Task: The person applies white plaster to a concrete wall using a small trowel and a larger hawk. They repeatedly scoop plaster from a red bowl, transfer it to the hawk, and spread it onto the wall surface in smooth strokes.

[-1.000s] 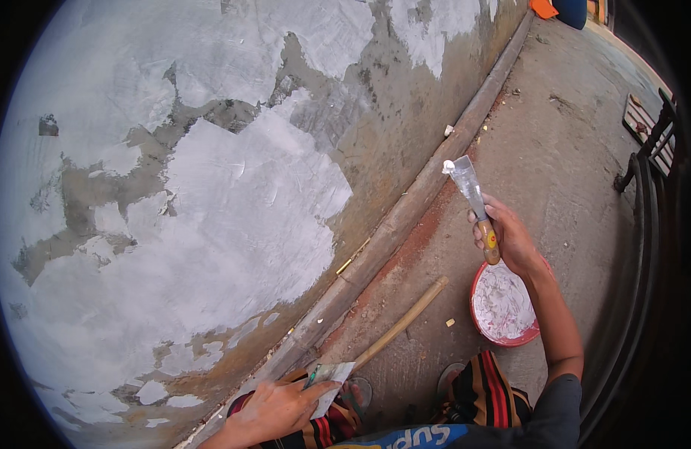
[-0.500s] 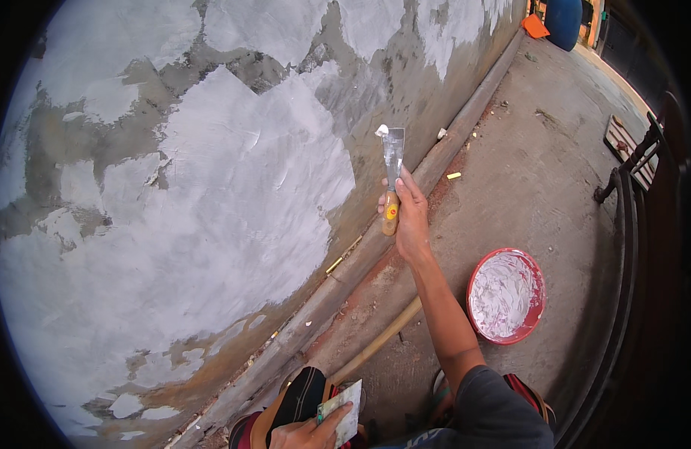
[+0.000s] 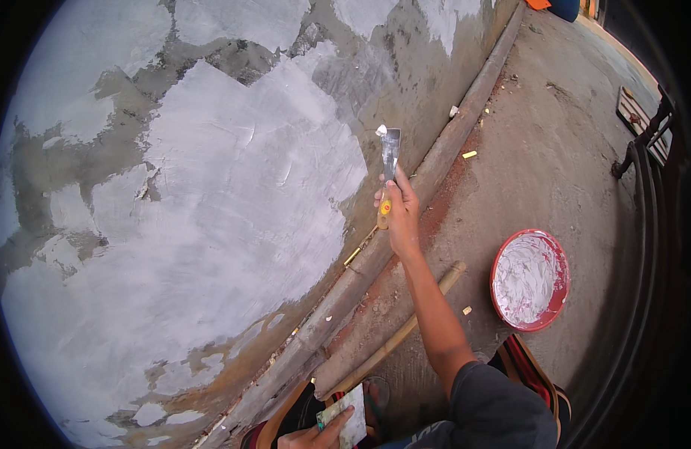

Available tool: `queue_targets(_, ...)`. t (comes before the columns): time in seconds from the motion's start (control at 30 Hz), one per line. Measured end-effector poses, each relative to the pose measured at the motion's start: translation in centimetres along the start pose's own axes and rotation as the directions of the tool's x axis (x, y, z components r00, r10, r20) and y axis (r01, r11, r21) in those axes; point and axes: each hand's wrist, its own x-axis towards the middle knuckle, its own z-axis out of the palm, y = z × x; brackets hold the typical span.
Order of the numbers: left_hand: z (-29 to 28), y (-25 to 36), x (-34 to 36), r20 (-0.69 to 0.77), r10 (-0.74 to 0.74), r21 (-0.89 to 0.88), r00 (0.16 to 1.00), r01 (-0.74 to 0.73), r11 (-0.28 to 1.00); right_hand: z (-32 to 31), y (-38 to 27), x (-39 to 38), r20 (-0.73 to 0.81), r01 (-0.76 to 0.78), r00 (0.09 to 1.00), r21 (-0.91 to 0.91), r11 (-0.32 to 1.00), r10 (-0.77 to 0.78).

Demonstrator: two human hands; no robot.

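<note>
My right hand (image 3: 400,213) is closed round the wooden handle of a putty knife (image 3: 390,153), reached out in front of the wall. Its metal blade points up and carries a small white lump of putty (image 3: 381,130) at the tip's left corner. Low in the view, my left hand (image 3: 319,434) grips a flat, pale rectangular plate (image 3: 349,419) smeared with white, near my knee. The wall (image 3: 233,172) bears broad patches of white putty with grey-brown bare areas between them. A red basin (image 3: 561,299) with white putty spread inside stands on the ground to my right.
A long pole-like ledge (image 3: 435,172) runs along the wall's foot. A bamboo pole (image 3: 390,344) lies by my feet. Dark curved metal furniture (image 3: 645,202) stands at the right, beside a slatted board (image 3: 637,116). Small yellow and white scraps dot the concrete ground (image 3: 540,165).
The view has shifted, so the basin appears farther right and higher, and more of the bamboo pole shows. Both hands keep their holds; the putty knife stays before the wall.
</note>
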Motion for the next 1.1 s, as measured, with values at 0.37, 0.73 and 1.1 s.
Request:
queue_targets(0.37, -0.4, 0.2, 0.4, 0.0, 0.028, -0.052, 1.0, -0.028, 0.998, 0.4, 2.3, 1.5, 0.018, 0.133, 0.991, -0.144, 0.981, -0.131)
queue_targets(0.73, 0.0, -0.2, 0.2, 0.016, 0.027, -0.062, 1.0, -0.026, 0.998, 2.0, 2.5, 1.6, 0.034, 0.333, 0.918, -0.609, 0.72, -0.396)
queue_targets(1.1, 0.3, -0.8, 0.0, 0.021, 0.045, -0.032, 0.999, -0.044, 0.999, 1.4, 3.4, 2.3, 0.049, 0.35, 0.885, -0.725, 0.593, -0.462)
